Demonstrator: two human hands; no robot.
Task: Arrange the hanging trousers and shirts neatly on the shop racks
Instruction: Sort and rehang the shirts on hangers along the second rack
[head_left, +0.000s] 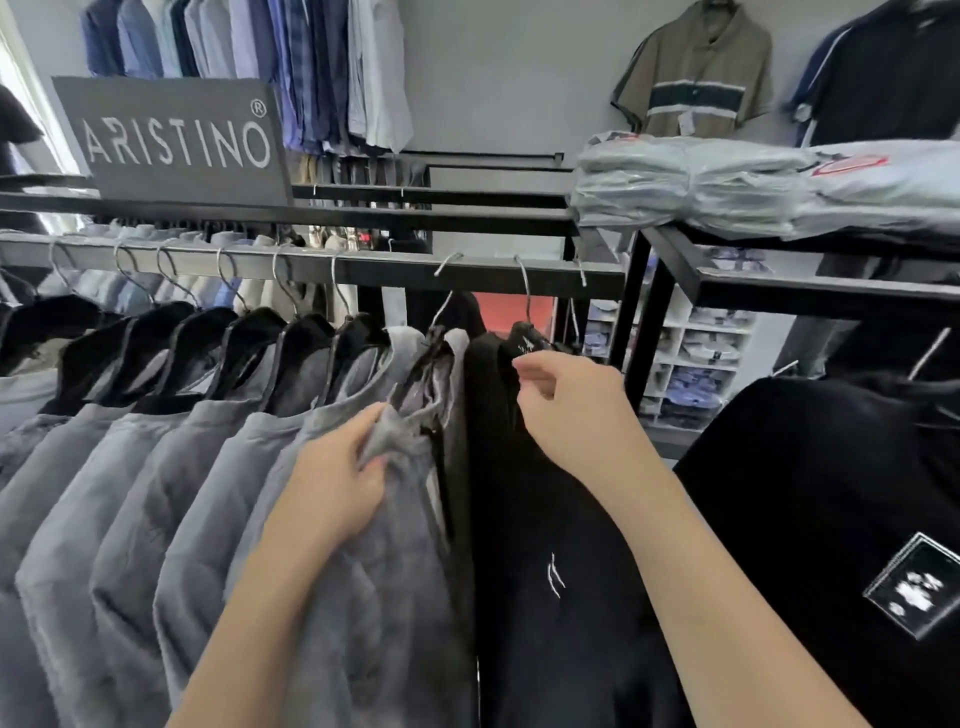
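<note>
Clothes shop, pale wall; a square black metal rail carries a row of soft grey shirts on black hangers with wire hooks. The left hand, fingers curled, bunches the last grey shirt's neckline. The right hand pinches the collar of the smooth black shirt hanging just beside.

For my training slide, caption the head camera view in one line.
Left hand grips a grey hanging shirt; right hand pinches the black shirt beside it near its collar.
</note>
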